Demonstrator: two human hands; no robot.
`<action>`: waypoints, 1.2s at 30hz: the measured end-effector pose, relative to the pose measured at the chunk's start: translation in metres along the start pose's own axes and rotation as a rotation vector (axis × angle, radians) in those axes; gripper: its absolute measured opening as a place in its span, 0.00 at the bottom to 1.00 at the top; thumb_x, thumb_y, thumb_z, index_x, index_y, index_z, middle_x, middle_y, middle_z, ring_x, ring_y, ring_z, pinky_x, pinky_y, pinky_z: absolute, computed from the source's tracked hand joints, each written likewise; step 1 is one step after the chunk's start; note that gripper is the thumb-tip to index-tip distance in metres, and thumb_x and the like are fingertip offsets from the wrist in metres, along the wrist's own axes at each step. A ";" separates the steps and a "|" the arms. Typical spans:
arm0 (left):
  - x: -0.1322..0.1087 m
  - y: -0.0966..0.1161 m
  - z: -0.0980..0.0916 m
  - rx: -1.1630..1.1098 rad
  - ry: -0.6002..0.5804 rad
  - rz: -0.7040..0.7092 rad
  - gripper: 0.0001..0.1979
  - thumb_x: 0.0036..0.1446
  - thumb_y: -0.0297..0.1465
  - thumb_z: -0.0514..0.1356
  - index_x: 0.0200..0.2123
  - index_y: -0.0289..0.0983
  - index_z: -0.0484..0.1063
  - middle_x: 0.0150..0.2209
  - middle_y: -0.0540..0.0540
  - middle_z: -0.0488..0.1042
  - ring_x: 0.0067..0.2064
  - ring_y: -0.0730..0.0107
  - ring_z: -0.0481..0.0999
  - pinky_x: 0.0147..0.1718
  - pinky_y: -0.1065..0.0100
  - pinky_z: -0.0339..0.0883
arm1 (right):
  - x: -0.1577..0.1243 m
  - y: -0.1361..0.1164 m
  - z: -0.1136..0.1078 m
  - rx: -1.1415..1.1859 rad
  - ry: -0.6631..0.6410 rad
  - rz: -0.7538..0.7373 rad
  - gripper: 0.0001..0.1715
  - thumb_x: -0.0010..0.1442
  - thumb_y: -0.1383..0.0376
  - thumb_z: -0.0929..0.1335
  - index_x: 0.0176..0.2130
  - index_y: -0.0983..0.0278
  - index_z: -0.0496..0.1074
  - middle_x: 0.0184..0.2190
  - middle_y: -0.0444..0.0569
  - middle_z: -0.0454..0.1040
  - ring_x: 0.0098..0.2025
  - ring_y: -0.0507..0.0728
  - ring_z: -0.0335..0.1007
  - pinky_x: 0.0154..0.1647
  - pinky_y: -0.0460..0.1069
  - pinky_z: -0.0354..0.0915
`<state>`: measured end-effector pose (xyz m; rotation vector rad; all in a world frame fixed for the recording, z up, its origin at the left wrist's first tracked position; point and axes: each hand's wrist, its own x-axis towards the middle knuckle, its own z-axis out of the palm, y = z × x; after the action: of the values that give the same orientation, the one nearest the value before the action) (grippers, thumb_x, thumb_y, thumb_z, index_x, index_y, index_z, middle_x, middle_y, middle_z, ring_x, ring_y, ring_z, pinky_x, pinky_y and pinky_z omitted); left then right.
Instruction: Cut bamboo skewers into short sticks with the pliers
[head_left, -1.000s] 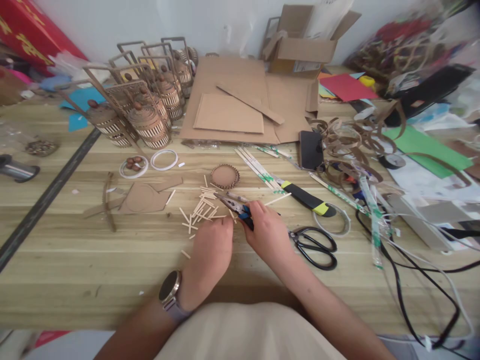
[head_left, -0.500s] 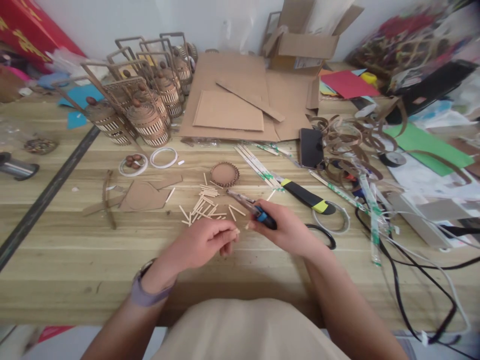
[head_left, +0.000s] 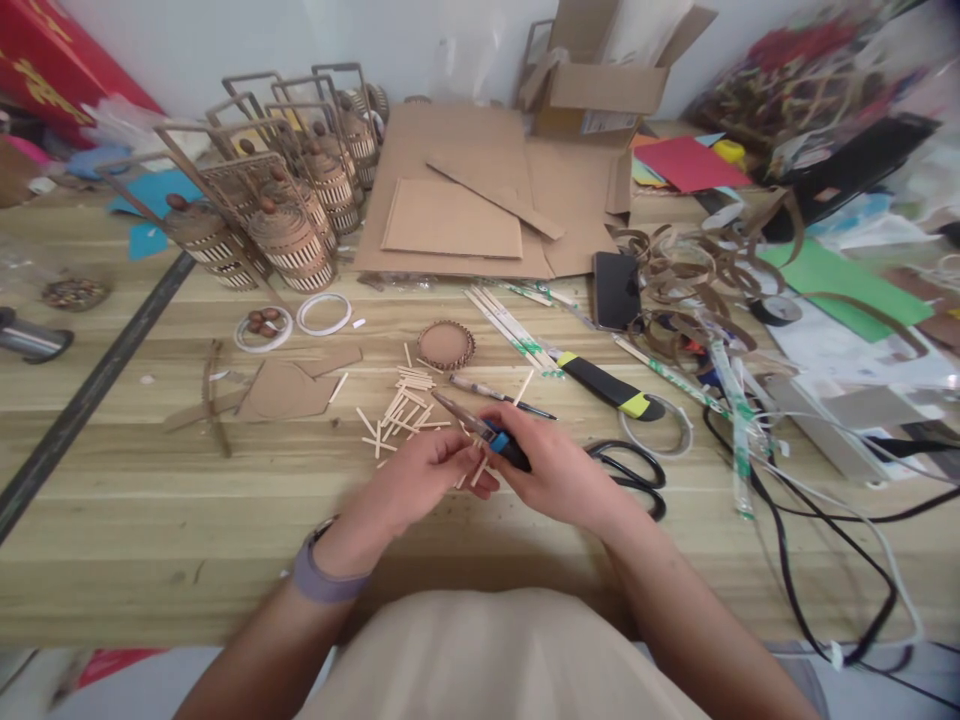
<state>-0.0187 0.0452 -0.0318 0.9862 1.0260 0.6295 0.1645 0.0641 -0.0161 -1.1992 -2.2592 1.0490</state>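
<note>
My left hand (head_left: 427, 475) is closed, pinching short thin wooden sticks (head_left: 478, 470) in front of me. Against it, my right hand (head_left: 551, 460) grips a tool with a blue-and-black handle (head_left: 510, 448) and a narrow blade-like front, probably a knife; its tip points up and left. The fingers partly cover where tool and sticks meet. Just beyond lies a loose pile of cut sticks (head_left: 405, 405). A round cardboard piece with a ridged rim (head_left: 446, 345) rests behind the pile, and a pen (head_left: 502, 395) lies beside it.
Black-handled scissors (head_left: 634, 475), a black-and-yellow utility knife (head_left: 607, 385) and a tape roll (head_left: 660, 430) lie right. Lantern-like stick-covered pieces (head_left: 292, 240) stand back left. Cardboard sheets (head_left: 450, 220), a phone (head_left: 616, 290), brown strips (head_left: 675, 265) and cables (head_left: 795, 570) surround the work area.
My hands have come together, the right one moving left and slightly down with the tool. Sticks now show between the left fingers. The pen and more of the scissors have come into sight.
</note>
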 end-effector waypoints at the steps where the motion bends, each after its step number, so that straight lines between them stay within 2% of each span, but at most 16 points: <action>1: 0.000 -0.001 0.000 -0.013 -0.006 -0.005 0.21 0.52 0.50 0.64 0.30 0.36 0.75 0.28 0.46 0.79 0.34 0.61 0.80 0.39 0.62 0.70 | -0.001 0.000 0.000 0.010 -0.012 -0.008 0.16 0.61 0.68 0.64 0.50 0.62 0.64 0.39 0.52 0.78 0.39 0.58 0.75 0.37 0.49 0.66; 6: 0.001 -0.007 0.001 -0.165 -0.125 -0.074 0.22 0.46 0.49 0.69 0.29 0.35 0.76 0.28 0.45 0.79 0.32 0.62 0.79 0.38 0.62 0.71 | -0.004 0.000 0.004 0.061 -0.018 -0.055 0.22 0.61 0.69 0.64 0.54 0.61 0.60 0.47 0.53 0.78 0.45 0.59 0.76 0.41 0.51 0.68; 10: -0.002 -0.006 0.005 -0.269 -0.181 -0.107 0.23 0.42 0.49 0.71 0.28 0.35 0.75 0.27 0.47 0.78 0.30 0.65 0.78 0.37 0.64 0.71 | -0.005 0.001 0.007 0.079 0.012 -0.043 0.21 0.59 0.70 0.64 0.52 0.60 0.61 0.44 0.51 0.78 0.43 0.59 0.76 0.40 0.51 0.69; 13: -0.004 -0.005 0.007 -0.287 -0.142 -0.097 0.22 0.44 0.49 0.71 0.28 0.35 0.75 0.26 0.47 0.78 0.31 0.65 0.78 0.37 0.65 0.70 | -0.005 0.002 0.008 0.086 0.076 -0.056 0.19 0.60 0.70 0.64 0.51 0.59 0.62 0.44 0.51 0.78 0.43 0.59 0.76 0.41 0.51 0.70; 18: -0.003 -0.006 0.005 -0.363 0.024 -0.075 0.19 0.45 0.45 0.71 0.32 0.35 0.77 0.30 0.48 0.79 0.33 0.67 0.78 0.41 0.65 0.70 | -0.010 0.004 0.013 0.005 0.290 -0.149 0.13 0.62 0.64 0.67 0.47 0.58 0.64 0.55 0.57 0.69 0.60 0.63 0.65 0.56 0.59 0.66; 21: -0.001 -0.010 0.004 -0.389 0.122 -0.073 0.16 0.47 0.42 0.70 0.32 0.36 0.76 0.30 0.49 0.78 0.33 0.67 0.77 0.36 0.67 0.70 | -0.017 0.004 0.019 -0.017 0.282 -0.129 0.21 0.57 0.62 0.73 0.47 0.59 0.63 0.54 0.58 0.64 0.60 0.65 0.63 0.55 0.61 0.67; 23: 0.000 -0.012 0.007 -0.396 0.140 -0.086 0.13 0.48 0.39 0.70 0.31 0.37 0.75 0.29 0.49 0.77 0.32 0.67 0.77 0.33 0.68 0.69 | -0.021 0.004 0.023 -0.025 0.254 -0.116 0.25 0.55 0.63 0.74 0.48 0.59 0.62 0.54 0.58 0.62 0.60 0.66 0.63 0.51 0.59 0.70; 27: -0.002 -0.010 0.016 -0.403 0.130 -0.081 0.10 0.49 0.36 0.68 0.28 0.37 0.73 0.26 0.51 0.75 0.30 0.68 0.76 0.34 0.68 0.68 | -0.022 0.002 0.027 -0.090 0.265 -0.132 0.23 0.55 0.67 0.72 0.48 0.60 0.61 0.53 0.60 0.62 0.59 0.66 0.63 0.49 0.58 0.71; 31: -0.005 -0.006 0.022 -0.335 0.151 -0.072 0.14 0.48 0.40 0.68 0.24 0.37 0.70 0.26 0.50 0.75 0.32 0.67 0.75 0.37 0.67 0.67 | -0.021 0.002 0.027 -0.142 0.290 -0.152 0.22 0.55 0.67 0.71 0.47 0.60 0.61 0.52 0.60 0.64 0.58 0.67 0.64 0.49 0.59 0.70; 36: -0.009 -0.005 0.024 -0.351 0.137 -0.021 0.16 0.46 0.44 0.69 0.27 0.37 0.73 0.30 0.49 0.77 0.35 0.65 0.77 0.38 0.67 0.67 | -0.021 0.002 0.029 -0.117 0.294 -0.114 0.25 0.54 0.67 0.73 0.48 0.60 0.61 0.53 0.60 0.63 0.59 0.66 0.63 0.51 0.59 0.70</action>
<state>-0.0008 0.0270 -0.0285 0.6309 1.0019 0.8366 0.1597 0.0349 -0.0359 -1.1685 -2.1517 0.6579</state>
